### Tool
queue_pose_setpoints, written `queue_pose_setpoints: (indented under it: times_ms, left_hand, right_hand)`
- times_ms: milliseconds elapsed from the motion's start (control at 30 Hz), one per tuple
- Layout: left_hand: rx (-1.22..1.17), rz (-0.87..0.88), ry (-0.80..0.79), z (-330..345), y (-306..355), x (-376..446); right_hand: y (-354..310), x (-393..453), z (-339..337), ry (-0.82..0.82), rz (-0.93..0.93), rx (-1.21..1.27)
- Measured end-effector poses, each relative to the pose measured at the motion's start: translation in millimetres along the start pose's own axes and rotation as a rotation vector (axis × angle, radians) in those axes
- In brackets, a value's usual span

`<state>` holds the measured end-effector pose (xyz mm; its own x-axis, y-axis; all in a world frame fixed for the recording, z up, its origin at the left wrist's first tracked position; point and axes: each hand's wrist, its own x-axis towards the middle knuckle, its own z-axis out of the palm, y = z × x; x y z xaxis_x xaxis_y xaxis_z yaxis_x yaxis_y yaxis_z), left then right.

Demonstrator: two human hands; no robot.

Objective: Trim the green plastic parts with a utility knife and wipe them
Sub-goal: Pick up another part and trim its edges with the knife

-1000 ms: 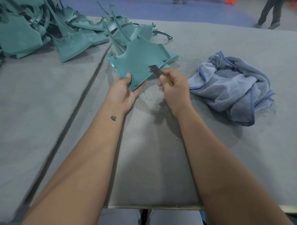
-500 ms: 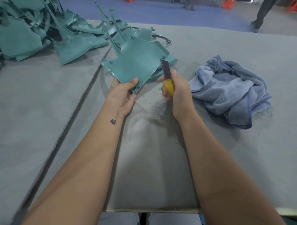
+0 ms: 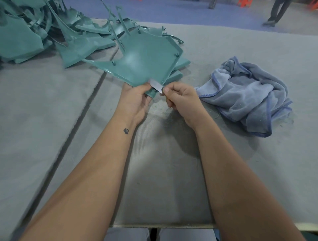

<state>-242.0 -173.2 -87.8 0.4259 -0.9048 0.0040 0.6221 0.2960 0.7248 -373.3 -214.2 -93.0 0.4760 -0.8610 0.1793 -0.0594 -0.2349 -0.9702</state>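
Forearms stretch out over the grey worktop (image 3: 172, 189). Left hand (image 3: 136, 101) pinches one green part (image 3: 144, 63), right hand (image 3: 182, 101) curled round one knife (image 3: 157, 86), blade on its near edge. One blue cloth (image 3: 249, 96) right, green pile (image 3: 43, 34) far left.

Looks like a factory or workshop floor, not a home. Long work table (image 3: 51, 120) covered in grey felt-like matting, with a dark seam between two sheets and fine plastic shavings scattered on it. Heap of identical green moulded parts (image 3: 43, 34) piled at the far left, hinting at batch work. Crumpled blue rag (image 3: 249, 96) lying on the right. Beyond the table, a wide open floor painted blue and grey, standing legs (image 3: 277, 12) of another person, and something orange (image 3: 244, 1) at the top edge, possibly stools, too cropped to tell.
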Motion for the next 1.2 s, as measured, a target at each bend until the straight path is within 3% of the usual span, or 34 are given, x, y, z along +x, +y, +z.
queue_pose_setpoints:
  times_ms: [233, 467, 667, 867, 1033, 1200]
  left_hand:
    - [-0.013, -0.031, 0.018, -2, -1, 3]
    - [0.029, -0.056, 0.03, -5, 3, 1]
    - [0.046, -0.056, 0.001, -8, 5, 0]
    - [0.077, -0.104, -0.019, -11, 9, 0]
    - [0.027, -0.123, -0.067, -14, 11, -1]
    - [-0.007, -0.173, -0.052, -17, 13, 1]
  right_hand:
    - [4, 2, -3, 0.012, 0.017, 0.018]
    - [7, 8, -10, 0.214, 0.046, 0.211]
    - [9, 4, -9, -0.056, -0.035, 0.091]
    - [10, 8, -14, 0.11, -0.009, 0.269]
    - [13, 5, -9, -0.125, -0.063, 0.067]
    - [11, 6, -13, 0.036, -0.076, 0.243]
